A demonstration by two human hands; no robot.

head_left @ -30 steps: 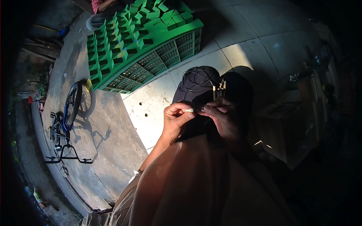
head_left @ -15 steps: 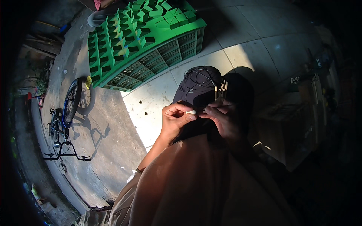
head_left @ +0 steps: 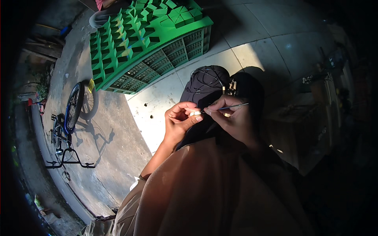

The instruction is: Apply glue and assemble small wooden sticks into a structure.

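Note:
A small white piece (head_left: pixel 195 113) is pinched between the thumb and fingers of my left hand (head_left: pixel 176 122). Close beside it on the right, my right hand (head_left: pixel 238 120) is closed around a thin, slender tool (head_left: pixel 236 105); one end points at the white piece, and the other sticks out past my fingers to the right. I cannot tell whether its tip touches the piece. Beneath my hands is dark cloth over my knee, with thin black cord (head_left: pixel 208 74) looped on top. Several short pale sticks (head_left: pixel 232 87) stand just beyond my right hand.
Ahead to the left, a green crate (head_left: pixel 157 65) carries rows of small green block-like pieces (head_left: pixel 118 43). A bicycle (head_left: pixel 71 114) lies on the concrete at left. Another person's sleeve (head_left: pixel 99 4) shows at the top. Boxes (head_left: pixel 291 122) stand in deep shade at right.
My right hand has turned and shifted slightly up and left, and the thin tool now shows plainly. My left hand has moved a little left, still pinching the white piece.

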